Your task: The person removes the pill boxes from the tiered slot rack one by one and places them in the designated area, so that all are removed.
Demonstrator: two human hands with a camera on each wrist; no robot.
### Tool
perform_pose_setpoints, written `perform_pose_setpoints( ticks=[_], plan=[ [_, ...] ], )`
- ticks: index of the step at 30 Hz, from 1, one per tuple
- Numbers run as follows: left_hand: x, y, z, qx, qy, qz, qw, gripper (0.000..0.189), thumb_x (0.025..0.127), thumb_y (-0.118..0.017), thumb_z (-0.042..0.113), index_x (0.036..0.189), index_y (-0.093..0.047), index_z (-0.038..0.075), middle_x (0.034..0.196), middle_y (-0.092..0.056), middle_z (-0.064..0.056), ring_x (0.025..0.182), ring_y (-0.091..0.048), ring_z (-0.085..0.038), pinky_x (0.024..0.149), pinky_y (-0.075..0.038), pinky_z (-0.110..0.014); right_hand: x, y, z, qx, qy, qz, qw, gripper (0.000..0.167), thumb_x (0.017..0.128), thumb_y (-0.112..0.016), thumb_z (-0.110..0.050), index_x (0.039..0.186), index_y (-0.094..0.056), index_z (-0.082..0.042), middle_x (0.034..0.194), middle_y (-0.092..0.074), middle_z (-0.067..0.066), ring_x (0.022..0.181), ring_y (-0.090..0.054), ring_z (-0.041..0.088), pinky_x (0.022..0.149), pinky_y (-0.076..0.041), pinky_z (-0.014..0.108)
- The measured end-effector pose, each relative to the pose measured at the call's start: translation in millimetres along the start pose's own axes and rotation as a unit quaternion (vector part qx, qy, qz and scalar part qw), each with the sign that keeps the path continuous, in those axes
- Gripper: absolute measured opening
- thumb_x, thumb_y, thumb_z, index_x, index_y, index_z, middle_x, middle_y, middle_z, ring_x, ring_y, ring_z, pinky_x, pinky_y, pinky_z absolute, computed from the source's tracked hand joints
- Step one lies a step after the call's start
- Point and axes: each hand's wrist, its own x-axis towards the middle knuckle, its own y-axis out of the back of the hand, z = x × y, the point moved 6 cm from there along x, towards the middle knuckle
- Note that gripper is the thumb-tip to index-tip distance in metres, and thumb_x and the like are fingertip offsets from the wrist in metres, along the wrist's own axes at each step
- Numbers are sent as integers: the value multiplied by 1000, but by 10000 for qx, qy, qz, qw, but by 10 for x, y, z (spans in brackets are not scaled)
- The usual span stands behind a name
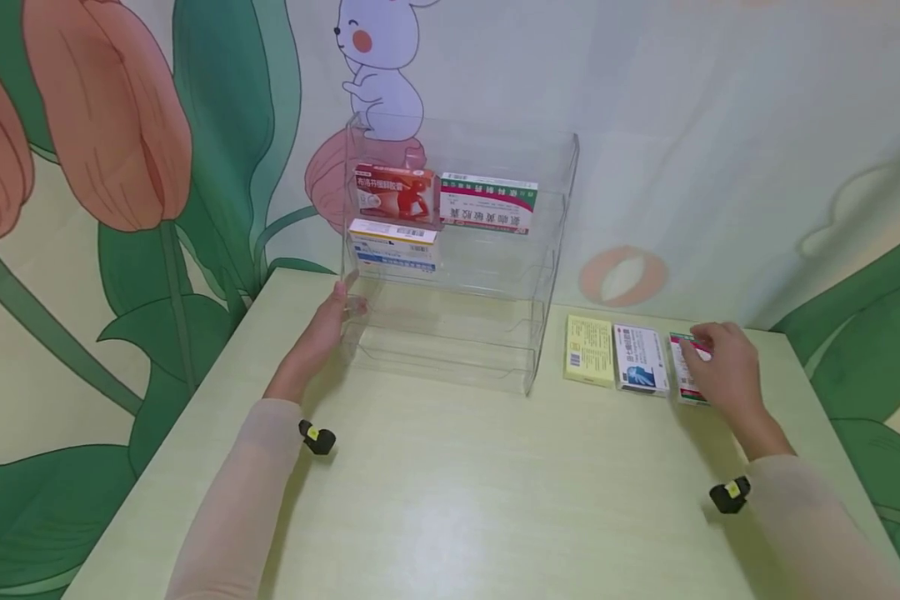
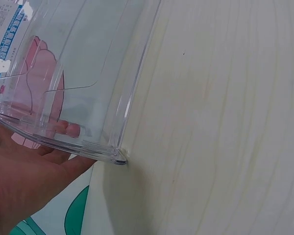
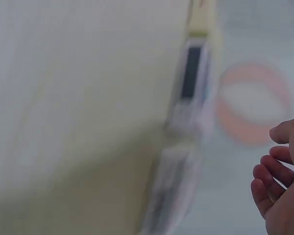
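Observation:
A clear acrylic tiered rack point(image 1: 450, 354) stands at the back of the table. My left hand point(image 1: 317, 337) grips its left side near the bottom; the left wrist view shows fingertips point(image 2: 68, 128) through the clear plastic. Right of the rack lie a yellow medicine box point(image 1: 588, 350), a white and blue medicine box point(image 1: 641, 358) and a green, white and red medicine box point(image 1: 692, 392). Over that last box is my right hand point(image 1: 731, 371), fingers loosely bent. In the right wrist view that hand point(image 3: 284, 181) appears apart from the boxes, which are blurred.
On the rack's upper tier stand a red medicine box point(image 1: 396, 196) and a green and white medicine box point(image 1: 487, 202). A white, yellow and blue medicine box point(image 1: 393, 247) sits one tier lower at the left. Behind the table point(image 1: 450, 483) hangs a printed curtain point(image 1: 682, 167).

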Motion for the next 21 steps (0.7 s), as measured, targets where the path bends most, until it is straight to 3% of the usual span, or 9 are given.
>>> perform_pose_setpoints(
  ticks=[4,8,12,16,21],
  plan=[
    [8,-3,9,-6,-44,23,10000,69,108,-4,67,171,-4,39,167,-36,-25,158,-24,-45,122,-2,-74,115,45,-781,558,1038,437,9921,31,103,-69,-15,126,-67,6,118,-61,23,106,-61,42,90,-51,57],
    [14,-3,-1,21,35,37,10000,69,107,-4,69,171,-4,41,167,-36,-23,158,-23,-44,122,-2,-74,223,88,-1607,1040,2263,923,9641,21,98,-74,-7,117,-72,3,110,-65,19,102,-62,37,90,-47,51],
    [29,-16,-7,69,81,7,9999,69,107,-5,71,170,-3,44,168,-35,-21,159,-22,-43,122,-2,-74,299,90,-2334,1356,2985,1056,9388,22,96,-78,-6,115,-74,3,110,-67,17,105,-63,34,93,-48,48],
    [28,-6,-12,85,126,52,9999,72,105,-5,74,170,-3,45,168,-36,-19,159,-22,-43,122,-3,-74,388,-89,-2916,1242,3284,649,9341,35,97,-79,-14,127,-72,2,120,-67,16,116,-61,32,98,-52,46],
    [25,-7,-8,103,168,51,9998,72,105,-4,74,170,-3,44,168,-36,-20,159,-21,-43,122,-3,-74,493,-424,-3423,550,3360,-279,9399,52,99,-78,-25,144,-64,-2,140,-62,14,133,-54,31,110,-49,45]
  ],
)
